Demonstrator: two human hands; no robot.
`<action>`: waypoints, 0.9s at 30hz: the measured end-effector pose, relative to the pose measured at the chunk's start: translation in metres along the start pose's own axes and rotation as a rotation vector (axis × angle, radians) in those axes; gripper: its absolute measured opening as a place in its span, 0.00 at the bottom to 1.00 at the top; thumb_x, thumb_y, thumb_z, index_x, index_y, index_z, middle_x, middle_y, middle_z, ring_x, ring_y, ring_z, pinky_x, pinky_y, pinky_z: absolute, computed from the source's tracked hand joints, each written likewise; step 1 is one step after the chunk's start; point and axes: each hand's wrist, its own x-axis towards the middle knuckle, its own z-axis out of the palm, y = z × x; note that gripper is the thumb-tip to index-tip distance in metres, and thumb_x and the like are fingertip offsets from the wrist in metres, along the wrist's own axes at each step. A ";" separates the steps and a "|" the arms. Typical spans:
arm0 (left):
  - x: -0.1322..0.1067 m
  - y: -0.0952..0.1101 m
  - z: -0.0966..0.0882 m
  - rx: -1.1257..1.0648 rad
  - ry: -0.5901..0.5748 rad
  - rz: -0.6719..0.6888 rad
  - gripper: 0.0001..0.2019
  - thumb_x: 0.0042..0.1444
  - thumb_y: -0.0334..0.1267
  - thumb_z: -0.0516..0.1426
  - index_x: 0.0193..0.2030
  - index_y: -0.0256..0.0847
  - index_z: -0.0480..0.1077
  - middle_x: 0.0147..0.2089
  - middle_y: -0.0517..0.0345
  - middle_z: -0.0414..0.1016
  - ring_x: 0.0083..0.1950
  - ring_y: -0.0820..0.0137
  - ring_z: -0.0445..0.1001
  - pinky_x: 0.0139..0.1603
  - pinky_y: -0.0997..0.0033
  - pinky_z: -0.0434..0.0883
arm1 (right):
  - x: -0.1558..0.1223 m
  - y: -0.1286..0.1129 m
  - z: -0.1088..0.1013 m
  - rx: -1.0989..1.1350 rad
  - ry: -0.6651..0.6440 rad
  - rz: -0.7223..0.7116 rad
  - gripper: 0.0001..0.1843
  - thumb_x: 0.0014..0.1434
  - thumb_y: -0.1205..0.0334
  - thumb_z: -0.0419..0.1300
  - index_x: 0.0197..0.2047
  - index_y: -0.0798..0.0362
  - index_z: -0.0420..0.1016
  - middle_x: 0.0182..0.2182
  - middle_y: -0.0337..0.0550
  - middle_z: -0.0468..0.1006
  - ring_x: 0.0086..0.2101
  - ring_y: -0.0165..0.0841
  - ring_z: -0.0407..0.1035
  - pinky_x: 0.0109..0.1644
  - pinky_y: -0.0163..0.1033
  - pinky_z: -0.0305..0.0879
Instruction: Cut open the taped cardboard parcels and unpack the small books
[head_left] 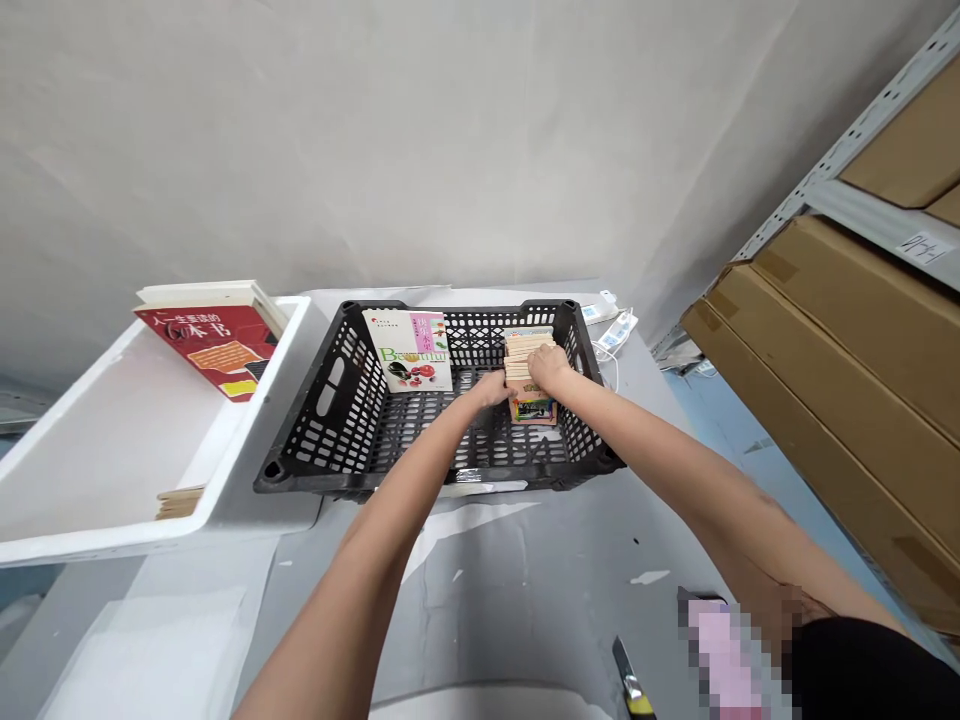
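While I watch from afar, my left grip point(491, 388) and right grip point(549, 368) are clenched on opposite sides of the wooden stack point(529, 358) inside the black plastic crate point(324, 392), holding it square.

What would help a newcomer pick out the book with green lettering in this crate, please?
Find the black plastic crate in the middle of the scene. In its far left part lies a pale book with a fruit picture on the cover. Unlike the stack of thin pale-edged pieces to its right, it shows one broad cover with large green lettering.
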 end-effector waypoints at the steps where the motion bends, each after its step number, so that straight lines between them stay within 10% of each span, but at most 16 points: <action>1: 0.000 0.002 0.002 -0.003 0.000 0.001 0.16 0.52 0.37 0.58 0.48 0.36 0.70 0.50 0.49 0.76 0.54 0.61 0.73 0.53 0.71 0.68 | -0.002 -0.002 -0.002 -0.001 0.018 0.013 0.21 0.58 0.68 0.57 0.55 0.65 0.68 0.54 0.67 0.69 0.57 0.47 0.62 0.55 0.52 0.61; 12: -0.035 0.016 -0.029 -0.062 0.117 -0.118 0.15 0.55 0.34 0.56 0.48 0.28 0.69 0.48 0.39 0.76 0.51 0.59 0.74 0.48 0.68 0.70 | -0.075 -0.003 -0.058 0.045 0.249 -0.031 0.16 0.61 0.75 0.48 0.51 0.64 0.69 0.47 0.62 0.74 0.48 0.41 0.71 0.44 0.41 0.67; 18: -0.160 0.045 -0.037 -0.479 0.527 0.072 0.20 0.64 0.37 0.43 0.62 0.35 0.56 0.54 0.47 0.72 0.42 0.73 0.75 0.42 0.75 0.71 | -0.220 -0.018 -0.048 0.378 0.479 0.002 0.15 0.67 0.61 0.45 0.49 0.52 0.69 0.42 0.47 0.76 0.38 0.35 0.73 0.36 0.36 0.66; 21: -0.250 0.063 0.006 -0.734 0.607 0.100 0.19 0.64 0.45 0.44 0.56 0.40 0.63 0.38 0.57 0.75 0.26 0.76 0.69 0.29 0.76 0.69 | -0.297 -0.050 0.007 0.606 0.420 -0.045 0.13 0.67 0.61 0.46 0.44 0.49 0.72 0.39 0.41 0.77 0.37 0.33 0.73 0.37 0.34 0.64; 27: -0.373 0.089 0.168 -0.818 0.110 -0.107 0.19 0.61 0.49 0.45 0.45 0.38 0.68 0.31 0.58 0.73 0.22 0.74 0.67 0.25 0.74 0.67 | -0.390 -0.126 0.160 0.736 0.107 0.121 0.12 0.64 0.67 0.49 0.37 0.51 0.73 0.34 0.40 0.79 0.35 0.33 0.75 0.36 0.33 0.64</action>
